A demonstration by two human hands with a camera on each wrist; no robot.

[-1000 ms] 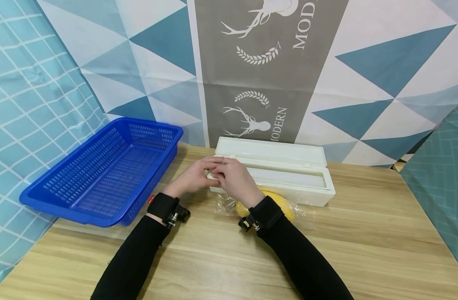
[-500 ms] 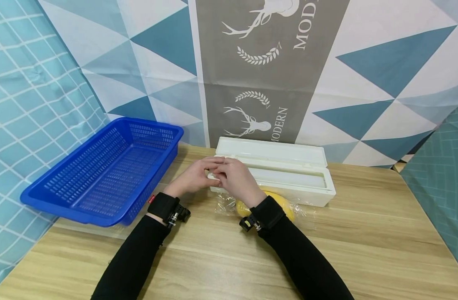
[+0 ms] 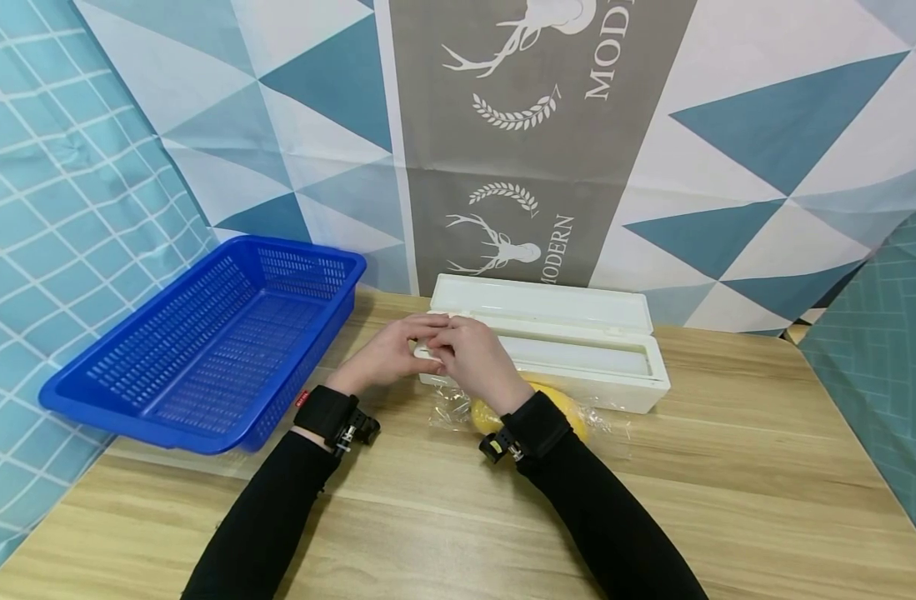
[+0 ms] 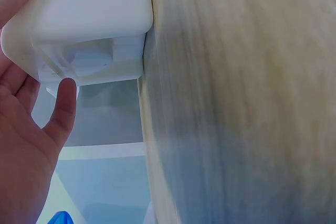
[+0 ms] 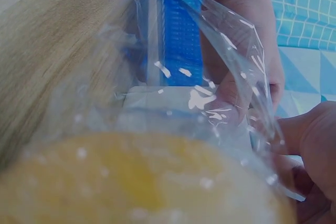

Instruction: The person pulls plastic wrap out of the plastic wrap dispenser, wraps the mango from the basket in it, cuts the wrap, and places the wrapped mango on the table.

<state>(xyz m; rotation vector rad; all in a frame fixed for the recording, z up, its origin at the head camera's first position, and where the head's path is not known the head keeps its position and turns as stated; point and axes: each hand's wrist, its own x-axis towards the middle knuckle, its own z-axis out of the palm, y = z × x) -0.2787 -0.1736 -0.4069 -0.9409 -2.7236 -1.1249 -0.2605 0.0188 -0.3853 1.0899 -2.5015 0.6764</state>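
Observation:
A white cling film dispenser box (image 3: pixel 615 385) stands on the table with its lid (image 3: pixel 548 302) raised. Inside lies a pale roll (image 3: pixel 578 354). My left hand (image 3: pixel 386 354) grips the box's left end, thumb at the front and fingers over the top; in the left wrist view one finger of it sticks out beside the end. My right hand (image 3: pixel 476 358) meets it there with bent fingers, and its fingertips are hidden. Below my right wrist sits a yellow, rounded thing (image 3: pixel 555 408) wrapped in clear film (image 5: pixel 226 40), filling the lower right wrist view.
A blue perforated plastic basket (image 3: pixel 292 367) stands at the left, close to my left forearm. A patterned cloth (image 3: pixel 728 150) hangs behind the table, with blue checked cloth (image 3: pixel 45 208) at the left. Wood-grain tabletop (image 3: pixel 728 467) extends to the right.

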